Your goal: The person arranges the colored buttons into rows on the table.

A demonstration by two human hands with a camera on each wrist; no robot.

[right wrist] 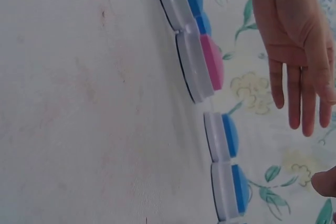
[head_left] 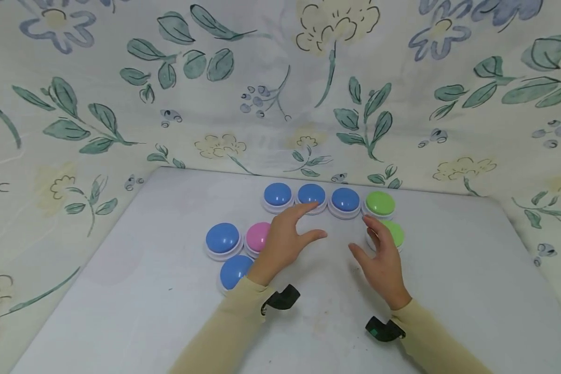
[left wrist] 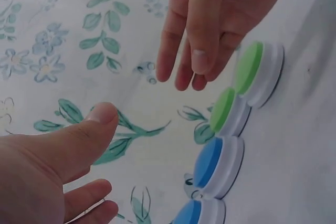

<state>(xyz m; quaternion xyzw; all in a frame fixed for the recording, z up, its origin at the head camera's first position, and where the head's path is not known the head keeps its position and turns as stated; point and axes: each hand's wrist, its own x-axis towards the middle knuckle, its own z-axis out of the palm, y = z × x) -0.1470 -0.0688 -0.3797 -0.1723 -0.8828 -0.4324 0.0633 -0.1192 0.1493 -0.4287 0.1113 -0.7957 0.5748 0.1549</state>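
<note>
Fingers and thumb stand spread apart on the left hand (head_left: 280,241), which holds nothing and, in the wrist views, hangs above the tabletop (head_left: 318,337), clear of the buttons. Facing it, the right hand (head_left: 381,265) is likewise unclenched, its thumb apart from lightly bent fingers. In the head view, the left hand hides part of the pink push button (head_left: 257,235), and the right hand part of the nearer green push button (head_left: 397,232). Left of the pink sits the outer blue push button (head_left: 222,238), with the front blue push button (head_left: 234,271) partly behind the left sleeve (head_left: 224,332). Along the back run 3 blue push buttons (head_left: 311,192) and the farther green push button (head_left: 380,203), before floral cloth (head_left: 262,119). Because the buttons crowd together, a careless reach could press or shift a neighbour; a dipping left forearm might bump the front blue push button, and the 2 hands could collide.
</note>
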